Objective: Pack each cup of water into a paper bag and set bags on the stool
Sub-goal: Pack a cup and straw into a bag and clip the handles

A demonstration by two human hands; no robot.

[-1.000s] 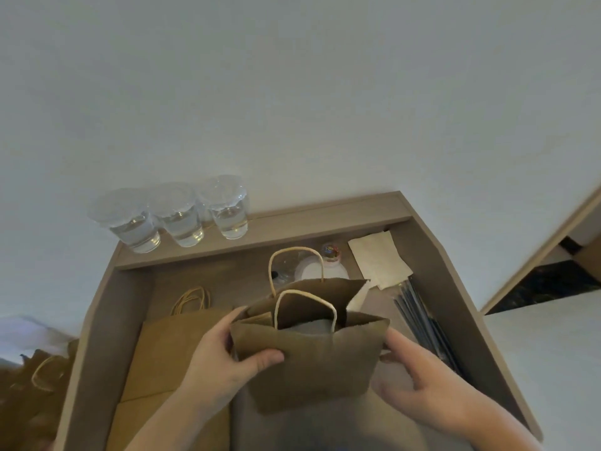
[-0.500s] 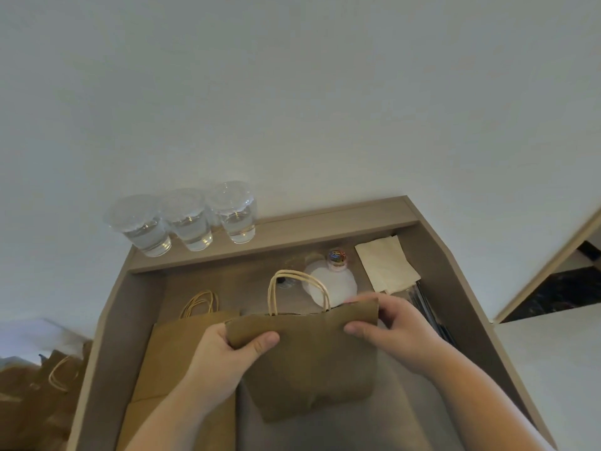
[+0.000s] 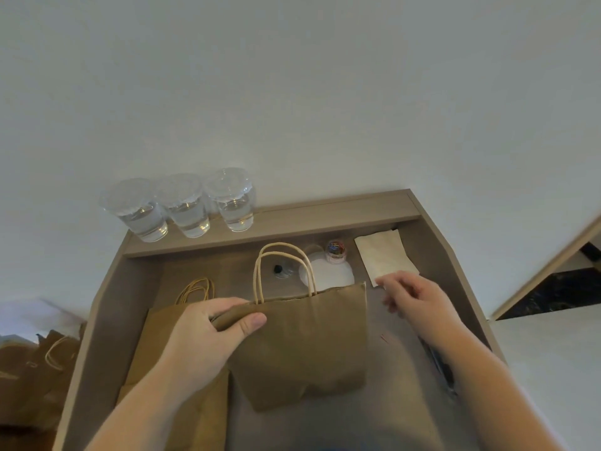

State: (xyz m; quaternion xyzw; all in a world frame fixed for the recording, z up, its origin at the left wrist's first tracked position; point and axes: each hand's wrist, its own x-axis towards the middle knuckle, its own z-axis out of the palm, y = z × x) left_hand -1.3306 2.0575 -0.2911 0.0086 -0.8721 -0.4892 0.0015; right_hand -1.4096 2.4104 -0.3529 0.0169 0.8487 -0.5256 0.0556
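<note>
A brown paper bag (image 3: 309, 340) with its mouth pressed flat stands in front of me, its twine handles upright. My left hand (image 3: 208, 336) grips the bag's top left corner, thumb across the front. Just right of the bag's top right corner hovers my right hand (image 3: 416, 301), fingers loosely curled and holding nothing. Three clear lidded cups of water (image 3: 185, 206) stand in a row on the ledge at the back left.
A stack of flat paper bags (image 3: 156, 362) lies left of the held bag. More bags (image 3: 35, 369) sit off the desk's left side. A napkin (image 3: 383, 255), a jar of clips (image 3: 335, 252), a white disc (image 3: 328, 275) and dark pens (image 3: 439, 362) lie inside the desk walls (image 3: 97, 320).
The open bag was pressed flat by both hands. My right hand has since let go of its top right corner and moved away to the right; the left keeps its grip.
</note>
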